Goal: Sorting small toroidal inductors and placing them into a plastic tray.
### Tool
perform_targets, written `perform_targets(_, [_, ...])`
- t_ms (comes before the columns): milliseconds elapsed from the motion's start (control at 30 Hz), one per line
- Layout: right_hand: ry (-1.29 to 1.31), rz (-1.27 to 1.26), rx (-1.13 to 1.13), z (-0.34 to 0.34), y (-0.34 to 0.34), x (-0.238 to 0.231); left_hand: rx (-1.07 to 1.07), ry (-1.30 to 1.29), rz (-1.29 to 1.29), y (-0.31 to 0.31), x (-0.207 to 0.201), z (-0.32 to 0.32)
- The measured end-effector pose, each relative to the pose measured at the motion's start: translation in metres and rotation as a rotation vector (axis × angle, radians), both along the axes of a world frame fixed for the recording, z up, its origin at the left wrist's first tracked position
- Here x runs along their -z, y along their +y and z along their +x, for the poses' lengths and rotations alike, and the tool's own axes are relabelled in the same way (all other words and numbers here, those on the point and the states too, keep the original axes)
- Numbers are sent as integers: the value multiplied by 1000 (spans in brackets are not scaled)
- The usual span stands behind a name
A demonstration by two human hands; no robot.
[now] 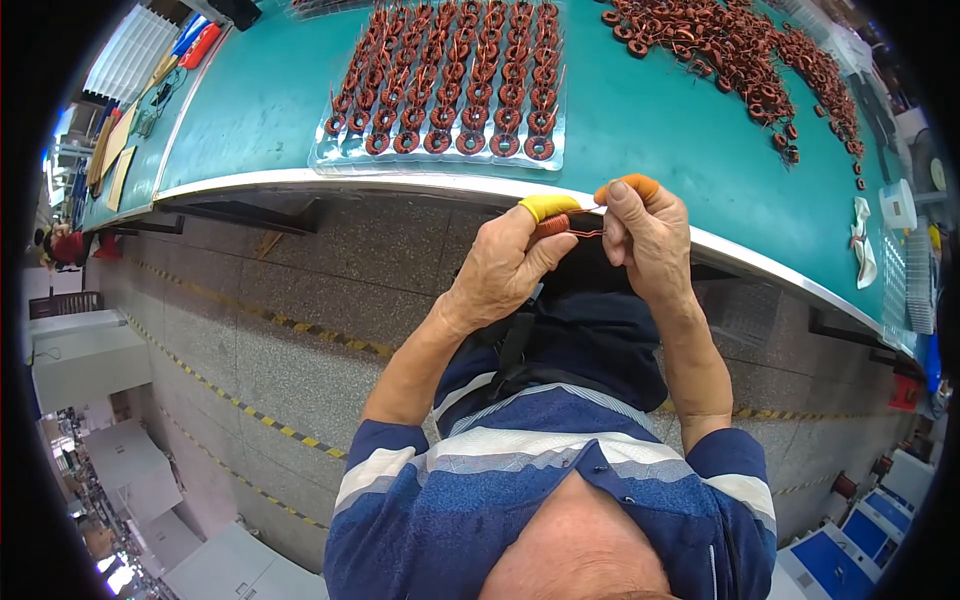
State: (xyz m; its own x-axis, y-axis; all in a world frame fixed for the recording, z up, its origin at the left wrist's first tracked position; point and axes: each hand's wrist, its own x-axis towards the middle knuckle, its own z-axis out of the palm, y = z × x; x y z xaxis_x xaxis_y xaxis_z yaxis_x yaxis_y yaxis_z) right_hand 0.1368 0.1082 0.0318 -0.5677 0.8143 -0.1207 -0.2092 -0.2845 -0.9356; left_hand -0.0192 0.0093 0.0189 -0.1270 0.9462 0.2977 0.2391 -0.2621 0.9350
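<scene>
Just off the near edge of the green table, my left hand (506,258) is closed on a copper-wound ring coil (553,226), pinched between thumb and a finger in a yellow finger cot (549,206). Two wire leads (588,233) stick out from the coil to the right. My right hand (648,232) is closed at the lead ends, with an orange finger cot (634,190) on one finger. The upper lead runs to its pinched fingertips. Beyond my hands, a clear plastic tray (340,157) holds rows of similar coils (470,143), their leads pointing upward.
A loose heap of copper coils (715,50) spreads over the far right of the green table (640,120). A white tub (897,205) and a white cloth-like piece (862,245) are at the right end. Red and blue tools (200,45) lie far left. The table's pale edge (400,182) runs before me.
</scene>
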Motion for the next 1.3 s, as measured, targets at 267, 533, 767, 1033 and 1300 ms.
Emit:
perform_targets(267, [-68,386,112,-4,-21,-8,14,-528,-96,-8,-5,10])
perform_targets(533, [147,204,45,-7,-23,6,2,-815,-28,-4,-6,25])
perform_targets(767, [-92,536,160,-4,-29,3,119,-836,-5,-8,-2,27])
perform_targets(1033, [-208,682,236,-9,-37,-1,24,-767,-78,-13,2,29])
perform_targets(1300, [175,153,141,-11,-35,9,63,-653,-93,-9,-6,25])
